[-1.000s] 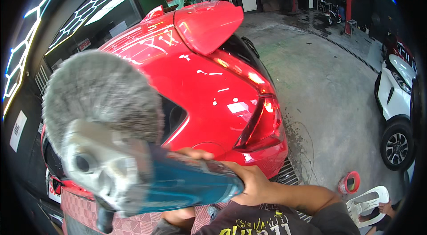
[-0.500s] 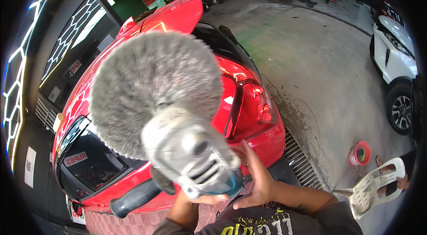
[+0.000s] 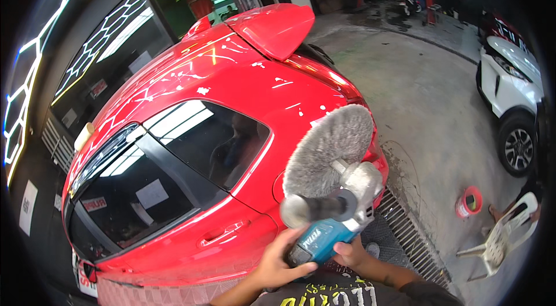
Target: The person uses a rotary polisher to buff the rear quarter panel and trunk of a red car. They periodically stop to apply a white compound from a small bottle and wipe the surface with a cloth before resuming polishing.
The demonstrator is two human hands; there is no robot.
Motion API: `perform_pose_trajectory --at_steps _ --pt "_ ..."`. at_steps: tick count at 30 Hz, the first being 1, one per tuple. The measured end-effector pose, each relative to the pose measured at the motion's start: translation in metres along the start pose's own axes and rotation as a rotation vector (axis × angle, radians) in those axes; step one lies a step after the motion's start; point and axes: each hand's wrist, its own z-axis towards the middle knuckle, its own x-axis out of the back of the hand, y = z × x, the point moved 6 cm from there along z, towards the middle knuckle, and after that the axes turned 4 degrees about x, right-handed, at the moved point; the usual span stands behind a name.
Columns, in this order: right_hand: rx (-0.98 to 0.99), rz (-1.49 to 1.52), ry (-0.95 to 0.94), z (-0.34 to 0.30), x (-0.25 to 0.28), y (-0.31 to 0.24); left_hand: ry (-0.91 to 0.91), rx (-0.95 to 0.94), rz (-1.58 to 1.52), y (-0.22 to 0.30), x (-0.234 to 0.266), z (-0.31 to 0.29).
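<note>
Polisher (image 3: 331, 170) by red car (image 3: 243, 86), concrete floor (image 3: 399, 97), motorcycle (image 3: 411, 4) perhaps

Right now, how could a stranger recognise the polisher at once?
Find the red hatchback, then the left hand and right hand near its rear. Both hold the teal polisher; its round, fluffy grey pad sets it apart from the glossy hatchback.
</note>
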Motion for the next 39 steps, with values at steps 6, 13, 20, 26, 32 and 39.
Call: perform_pose_trajectory --at_steps 6,13,20,26,32,39 --pt "0.067 -0.040 0.140 0.008 -0.001 0.022 -0.025 0.270 0.105 -0.035 0.047 -0.081" --pt "-0.011 -0.048 0.064 0.053 -0.035 0.019 0.207 0.240 0.364 -0.070 0.039 -0.090" --pt "-0.067 -0.298 -0.231 0.063 -0.046 0.003 0.416 0.180 0.282 -0.121 0.032 -0.108" --pt "-0.226 -0.248 -0.259 0.062 0.000 -0.011 0.455 0.297 0.147 -0.114 -0.003 -0.093" --pt "-0.211 -0.195 -0.137 0.075 0.038 -0.041 0.476 0.451 0.279 -0.113 -0.033 -0.051" --pt "-0.102 -0.230 -0.059 0.108 0.070 -0.096 0.452 0.395 0.183 -0.114 -0.061 0.023"
